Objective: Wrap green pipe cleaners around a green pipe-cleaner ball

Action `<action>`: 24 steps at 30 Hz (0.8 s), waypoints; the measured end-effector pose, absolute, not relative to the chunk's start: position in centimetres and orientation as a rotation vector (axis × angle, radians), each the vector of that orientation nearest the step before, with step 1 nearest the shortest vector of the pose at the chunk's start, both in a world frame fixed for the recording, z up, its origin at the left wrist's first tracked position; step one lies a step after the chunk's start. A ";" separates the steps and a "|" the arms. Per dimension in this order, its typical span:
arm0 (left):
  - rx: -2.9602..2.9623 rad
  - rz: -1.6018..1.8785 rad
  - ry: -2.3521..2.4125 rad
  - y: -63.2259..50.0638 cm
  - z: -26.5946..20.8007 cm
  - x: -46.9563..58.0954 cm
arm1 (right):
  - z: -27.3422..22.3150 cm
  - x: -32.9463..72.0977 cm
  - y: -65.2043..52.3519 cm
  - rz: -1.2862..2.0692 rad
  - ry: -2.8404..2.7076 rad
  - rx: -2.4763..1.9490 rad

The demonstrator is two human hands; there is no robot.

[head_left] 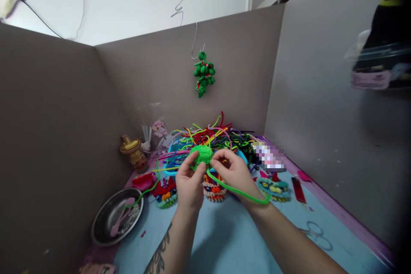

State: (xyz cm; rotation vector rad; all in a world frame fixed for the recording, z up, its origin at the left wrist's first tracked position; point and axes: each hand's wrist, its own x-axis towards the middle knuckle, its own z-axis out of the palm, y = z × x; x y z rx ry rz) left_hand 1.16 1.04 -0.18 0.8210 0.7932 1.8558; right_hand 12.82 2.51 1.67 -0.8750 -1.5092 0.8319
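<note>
Well, my left hand (189, 182) grasps the green ball (203, 155) above the table (154, 246), while my right hand (236, 171) pinches at its edge, on what I cannot tell. The body looks mostly shaped; the long green strand (236, 189) trailing loose over my wrist seems left to work in.

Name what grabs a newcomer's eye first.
A bright green, rounded fuzzy piece mid-view, held by the left hand, right hand at its edge. Behind it, multicoloured fuzzy stems heap over a blue plastic basket. Above, a dark green, red-flecked fuzzy cluster hangs before the grey panel.
</note>
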 end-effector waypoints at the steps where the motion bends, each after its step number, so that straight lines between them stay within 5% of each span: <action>1: 0.807 1.857 0.778 1.1 -0.2 1.2 | 1.8 12.8 2.5 0.886 -1.483 -0.868; 8: 0.731 1.867 0.770 1.0 0.0 1.4 | 2.1 12.9 2.5 1.044 -1.378 -0.854; 24: 0.677 1.924 0.765 1.2 0.5 1.1 | 0.8 12.0 2.7 0.834 -1.341 -0.893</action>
